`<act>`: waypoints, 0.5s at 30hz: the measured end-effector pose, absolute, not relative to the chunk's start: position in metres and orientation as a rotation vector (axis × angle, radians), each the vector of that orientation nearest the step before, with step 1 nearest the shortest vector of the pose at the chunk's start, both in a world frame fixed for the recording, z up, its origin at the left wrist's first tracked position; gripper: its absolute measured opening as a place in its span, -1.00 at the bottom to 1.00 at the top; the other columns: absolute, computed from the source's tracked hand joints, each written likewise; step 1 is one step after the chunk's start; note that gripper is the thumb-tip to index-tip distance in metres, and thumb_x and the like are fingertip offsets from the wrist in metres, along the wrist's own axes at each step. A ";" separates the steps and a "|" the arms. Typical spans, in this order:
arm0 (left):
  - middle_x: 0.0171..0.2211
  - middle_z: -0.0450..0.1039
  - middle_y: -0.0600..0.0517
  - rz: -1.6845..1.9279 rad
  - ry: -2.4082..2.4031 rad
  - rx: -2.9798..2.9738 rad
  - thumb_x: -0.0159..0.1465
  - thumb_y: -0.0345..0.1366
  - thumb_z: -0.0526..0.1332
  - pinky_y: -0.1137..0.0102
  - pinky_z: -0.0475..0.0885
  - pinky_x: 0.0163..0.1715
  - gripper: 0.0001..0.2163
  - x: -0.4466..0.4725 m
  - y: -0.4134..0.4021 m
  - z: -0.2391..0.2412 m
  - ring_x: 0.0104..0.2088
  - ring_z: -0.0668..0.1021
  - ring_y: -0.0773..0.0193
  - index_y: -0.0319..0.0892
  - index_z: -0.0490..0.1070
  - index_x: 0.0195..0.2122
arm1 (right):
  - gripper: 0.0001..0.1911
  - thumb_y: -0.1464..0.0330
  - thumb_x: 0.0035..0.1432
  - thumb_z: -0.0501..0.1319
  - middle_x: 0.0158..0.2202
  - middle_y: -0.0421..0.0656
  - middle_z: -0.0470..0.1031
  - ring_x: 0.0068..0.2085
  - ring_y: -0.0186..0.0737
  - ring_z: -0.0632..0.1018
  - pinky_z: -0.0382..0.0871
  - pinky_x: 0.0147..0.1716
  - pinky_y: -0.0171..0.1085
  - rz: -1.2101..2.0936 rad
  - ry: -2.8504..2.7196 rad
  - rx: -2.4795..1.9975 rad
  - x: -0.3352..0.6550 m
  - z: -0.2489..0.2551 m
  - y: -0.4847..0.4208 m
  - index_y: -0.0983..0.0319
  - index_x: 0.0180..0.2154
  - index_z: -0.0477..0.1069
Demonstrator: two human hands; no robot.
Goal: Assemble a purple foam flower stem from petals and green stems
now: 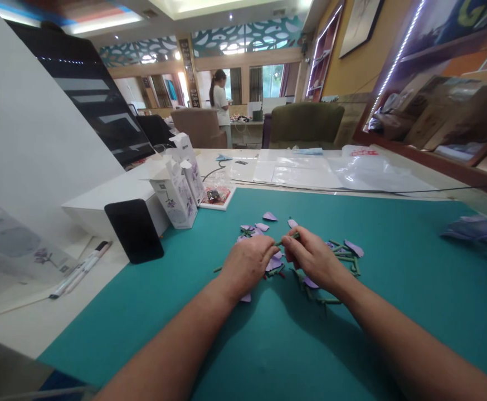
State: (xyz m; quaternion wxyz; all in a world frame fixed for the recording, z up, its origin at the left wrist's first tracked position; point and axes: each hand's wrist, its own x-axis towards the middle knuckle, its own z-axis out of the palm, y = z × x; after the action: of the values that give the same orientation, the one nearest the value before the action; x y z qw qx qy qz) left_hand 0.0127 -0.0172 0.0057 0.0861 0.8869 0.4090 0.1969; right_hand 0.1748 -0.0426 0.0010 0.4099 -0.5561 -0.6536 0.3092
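Note:
Both hands meet over the middle of the green mat (394, 334). Between their fingertips is a thin green stem piece (280, 243). My left hand (247, 263) is closed on one end of it, and my right hand (310, 257) pinches the other. Light purple petals (262, 227) and small green parts with red tips lie around and partly under the left hand. A single petal (269, 216) rests just beyond. Several short green stem pieces (346, 256) lie beside my right wrist, with another purple petal (354, 248) among them.
Printed white boxes (174, 195) and a dark upright tablet or phone (135, 231) stand at left, near pens (82, 267). A white-framed tray (218, 197) is behind. Clear plastic sheets (302, 170) lie farther back. A wrapped purple bundle (477, 229) is at right. A person (220, 103) stands far off.

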 end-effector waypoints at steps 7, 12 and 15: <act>-0.32 0.48 0.03 0.685 1.153 2.545 0.32 -0.27 0.04 0.42 0.29 -0.32 -0.83 0.012 -0.016 0.004 -0.29 0.48 0.27 -0.15 0.40 -0.30 | -0.76 0.15 0.13 0.09 -0.57 -0.29 0.33 -0.57 -0.35 0.35 0.25 -0.57 -0.34 0.918 -1.590 -1.357 0.182 0.009 -0.043 0.19 -0.30 0.29; -0.32 0.49 0.02 0.655 1.143 2.549 0.34 -0.26 0.00 0.43 0.30 -0.30 -0.79 0.011 -0.017 0.007 -0.29 0.49 0.27 -0.16 0.40 -0.32 | -0.76 0.17 0.17 0.05 -0.59 -0.29 0.34 -0.58 -0.36 0.34 0.24 -0.54 -0.33 0.874 -1.654 -1.356 0.180 0.007 -0.043 0.19 -0.42 0.25; -0.31 0.49 0.01 0.628 1.142 2.573 0.34 -0.29 0.01 0.43 0.30 -0.28 -0.80 0.012 -0.017 0.008 -0.27 0.49 0.26 -0.17 0.40 -0.32 | -0.74 0.20 0.20 0.02 -0.60 -0.28 0.35 -0.58 -0.35 0.35 0.23 -0.52 -0.32 0.823 -1.679 -1.371 0.178 0.004 -0.043 0.18 -0.47 0.21</act>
State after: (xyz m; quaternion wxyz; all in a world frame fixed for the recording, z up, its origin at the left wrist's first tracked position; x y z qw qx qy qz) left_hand 0.0115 -0.0174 0.0078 0.1283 0.8847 0.3926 0.2160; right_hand 0.1776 -0.0433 0.0045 0.4000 -0.5420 -0.6636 0.3254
